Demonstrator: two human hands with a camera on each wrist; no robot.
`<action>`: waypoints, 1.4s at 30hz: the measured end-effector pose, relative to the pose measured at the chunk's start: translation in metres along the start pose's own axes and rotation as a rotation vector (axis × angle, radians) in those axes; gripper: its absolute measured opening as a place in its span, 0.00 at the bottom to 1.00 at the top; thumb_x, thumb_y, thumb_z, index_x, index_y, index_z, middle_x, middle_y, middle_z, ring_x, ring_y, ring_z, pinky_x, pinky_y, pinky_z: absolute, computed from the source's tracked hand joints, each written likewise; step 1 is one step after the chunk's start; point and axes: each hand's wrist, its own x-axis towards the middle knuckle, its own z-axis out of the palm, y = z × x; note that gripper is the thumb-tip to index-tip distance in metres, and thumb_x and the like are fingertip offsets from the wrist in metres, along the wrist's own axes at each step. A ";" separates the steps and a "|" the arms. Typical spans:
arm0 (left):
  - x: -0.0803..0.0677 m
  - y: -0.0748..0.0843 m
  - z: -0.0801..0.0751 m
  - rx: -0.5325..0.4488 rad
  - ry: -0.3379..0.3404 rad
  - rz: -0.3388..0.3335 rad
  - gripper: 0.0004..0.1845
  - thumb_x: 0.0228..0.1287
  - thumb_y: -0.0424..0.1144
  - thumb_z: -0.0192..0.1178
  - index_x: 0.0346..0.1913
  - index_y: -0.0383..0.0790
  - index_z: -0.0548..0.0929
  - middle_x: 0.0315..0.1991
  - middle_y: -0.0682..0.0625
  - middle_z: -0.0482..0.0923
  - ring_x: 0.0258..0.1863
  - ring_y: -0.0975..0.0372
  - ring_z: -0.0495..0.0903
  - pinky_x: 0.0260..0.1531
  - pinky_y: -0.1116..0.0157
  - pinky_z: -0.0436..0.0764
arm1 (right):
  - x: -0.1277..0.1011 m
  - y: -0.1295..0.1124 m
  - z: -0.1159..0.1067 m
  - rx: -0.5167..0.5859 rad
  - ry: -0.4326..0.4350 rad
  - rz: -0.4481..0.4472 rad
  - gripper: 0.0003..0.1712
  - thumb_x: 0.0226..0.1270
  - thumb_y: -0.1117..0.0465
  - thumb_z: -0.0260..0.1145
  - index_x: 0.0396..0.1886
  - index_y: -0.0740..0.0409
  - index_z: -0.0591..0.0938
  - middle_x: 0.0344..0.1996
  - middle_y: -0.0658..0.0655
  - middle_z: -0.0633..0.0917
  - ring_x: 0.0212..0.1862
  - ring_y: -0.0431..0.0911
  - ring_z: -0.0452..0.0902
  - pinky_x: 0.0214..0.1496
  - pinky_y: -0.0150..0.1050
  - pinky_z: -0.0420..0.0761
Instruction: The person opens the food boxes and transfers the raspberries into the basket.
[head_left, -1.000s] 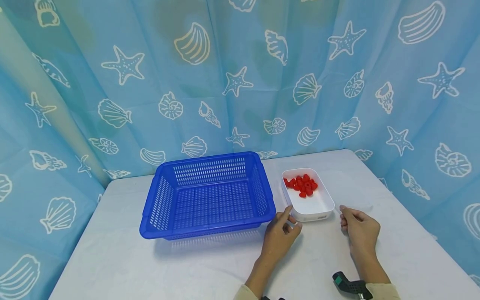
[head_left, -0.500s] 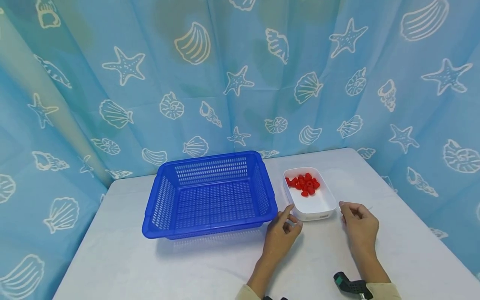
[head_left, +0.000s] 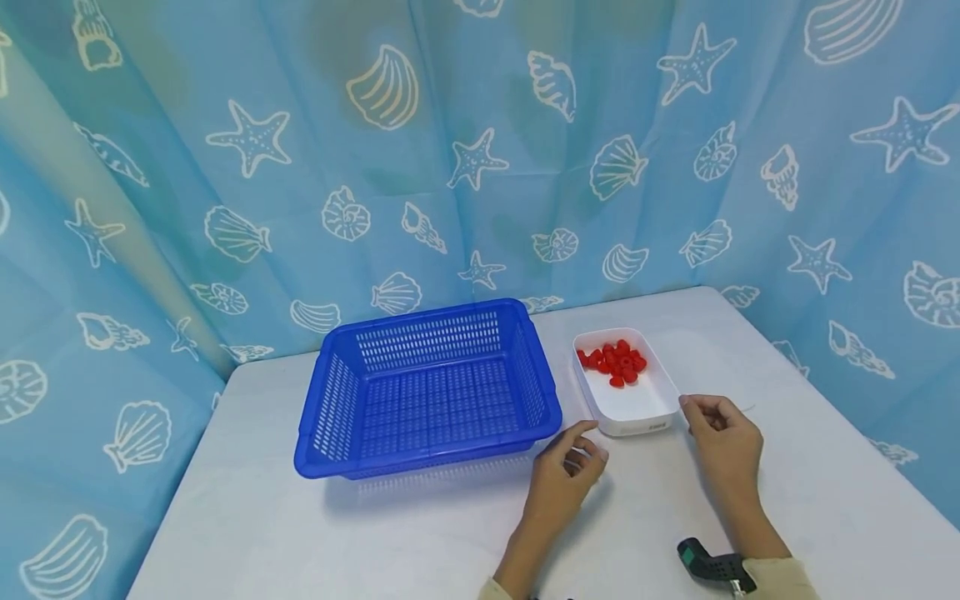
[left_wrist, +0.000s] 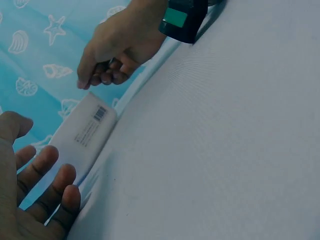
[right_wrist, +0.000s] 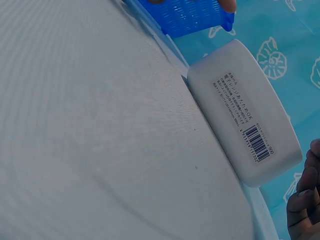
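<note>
Open-topped white container (head_left: 641,407), barcode-marked on near wall, upright on white table (head_left: 420,533), right of blue basket (head_left: 442,452). Inside, toward far end: clustered red berries (head_left: 625,362).

Low in the head view, we see beige sleeves (head_left: 782,580) and, below the right hand (head_left: 726,446), a black, elbow-shaped wrist mount (head_left: 711,568). At the top of the left wrist view, we make out its green rectangular patch (left_wrist: 174,17).

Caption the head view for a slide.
Left hand and right hand by a white container of red raspberries, beside a blue perforated basket.
</note>
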 end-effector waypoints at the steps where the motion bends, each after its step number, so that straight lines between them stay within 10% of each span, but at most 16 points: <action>1: 0.000 0.000 -0.002 -0.003 0.000 0.003 0.20 0.67 0.42 0.66 0.62 0.52 0.81 0.37 0.62 0.79 0.35 0.70 0.79 0.39 0.70 0.80 | 0.000 -0.001 0.001 -0.001 -0.003 -0.001 0.18 0.72 0.49 0.65 0.47 0.60 0.84 0.37 0.55 0.83 0.32 0.41 0.76 0.32 0.21 0.73; 25: -0.031 0.004 -0.029 -0.057 -0.014 0.174 0.18 0.65 0.37 0.66 0.58 0.47 0.83 0.38 0.49 0.82 0.32 0.68 0.81 0.31 0.66 0.83 | -0.001 -0.006 -0.003 -0.062 -0.022 -0.005 0.18 0.73 0.50 0.63 0.48 0.60 0.84 0.38 0.55 0.84 0.33 0.39 0.76 0.32 0.21 0.72; 42: -0.047 0.005 -0.063 -0.100 0.002 0.167 0.17 0.68 0.37 0.63 0.58 0.48 0.83 0.40 0.53 0.82 0.32 0.66 0.82 0.32 0.63 0.84 | -0.001 -0.009 0.002 -0.071 -0.050 0.021 0.20 0.73 0.49 0.63 0.50 0.61 0.84 0.39 0.55 0.83 0.33 0.39 0.75 0.33 0.19 0.72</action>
